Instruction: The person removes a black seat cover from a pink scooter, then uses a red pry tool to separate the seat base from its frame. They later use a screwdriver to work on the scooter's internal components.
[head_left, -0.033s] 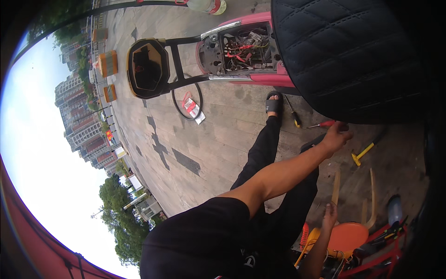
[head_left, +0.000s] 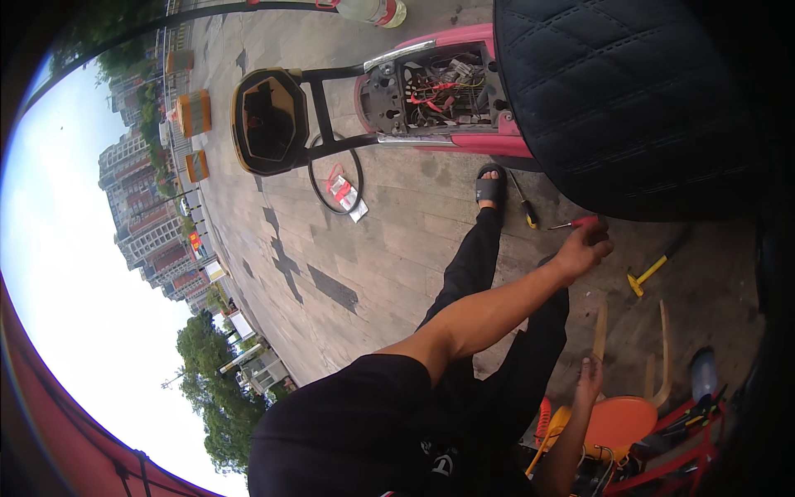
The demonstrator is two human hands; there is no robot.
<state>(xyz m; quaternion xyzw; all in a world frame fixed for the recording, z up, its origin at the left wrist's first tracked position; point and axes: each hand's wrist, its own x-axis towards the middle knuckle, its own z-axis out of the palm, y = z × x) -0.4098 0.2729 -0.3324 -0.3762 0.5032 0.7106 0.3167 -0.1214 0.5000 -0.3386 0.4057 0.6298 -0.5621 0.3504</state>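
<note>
The right hand [head_left: 590,380] was by a wooden strip [head_left: 600,327], its grip unclear. Beyond, the left hand [head_left: 583,252] curled near the red screwdriver [head_left: 586,221], hold impossible to tell; pavement [head_left: 613,286] separated it from the yellow hammer [head_left: 648,273]. The black seat's edge [head_left: 571,200] bordered the screwdriver.

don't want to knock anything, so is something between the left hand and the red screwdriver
Nothing visible: the left hand is right by the red screwdriver, though whether they touch can't be told. The black padded seat comes close above the handle in the picture; the yellow hammer lies off to the right.
</note>
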